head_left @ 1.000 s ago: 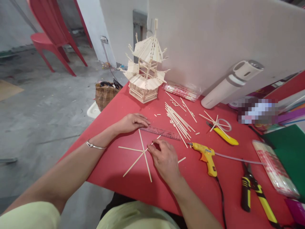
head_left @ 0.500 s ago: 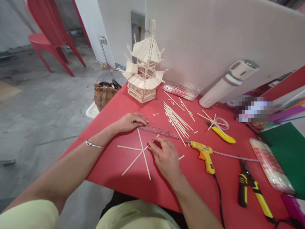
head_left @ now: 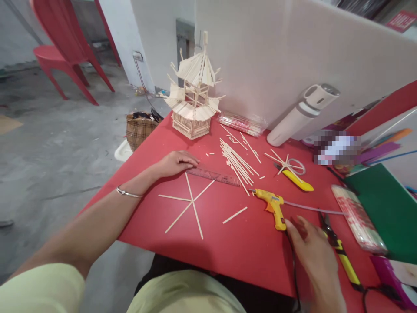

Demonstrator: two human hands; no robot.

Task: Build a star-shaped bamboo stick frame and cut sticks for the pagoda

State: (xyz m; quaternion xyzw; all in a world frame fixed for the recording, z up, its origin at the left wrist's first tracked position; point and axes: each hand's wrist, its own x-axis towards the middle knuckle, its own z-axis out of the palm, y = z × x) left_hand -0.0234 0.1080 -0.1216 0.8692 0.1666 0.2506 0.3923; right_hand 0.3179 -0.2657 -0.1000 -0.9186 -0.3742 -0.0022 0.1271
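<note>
My left hand (head_left: 179,163) lies on the red table with its fingers stretched out, at the left end of a clear ruler (head_left: 213,177). In front of the ruler is a star of thin wooden sticks (head_left: 197,219) that meet at one centre. A loose stick (head_left: 235,215) lies to its right. My right hand (head_left: 311,243), fingers apart and holding nothing, hovers beside the handle of a yellow hot glue gun (head_left: 273,202). It partly covers yellow-and-black pliers (head_left: 348,265). Behind the ruler is a pile of sticks (head_left: 239,163).
A wooden stick pagoda (head_left: 192,100) stands at the back left. A white tumbler (head_left: 291,124) leans against the wall. Another stick star (head_left: 279,155) lies over a yellow cutter knife (head_left: 298,180). Packs of sticks (head_left: 360,221) and a green sheet (head_left: 378,195) lie right. The gun's cord (head_left: 295,269) runs forward.
My right hand has let go of a stick of the star and moved right to the glue gun. My left hand stays at the ruler. The view has shifted slightly.
</note>
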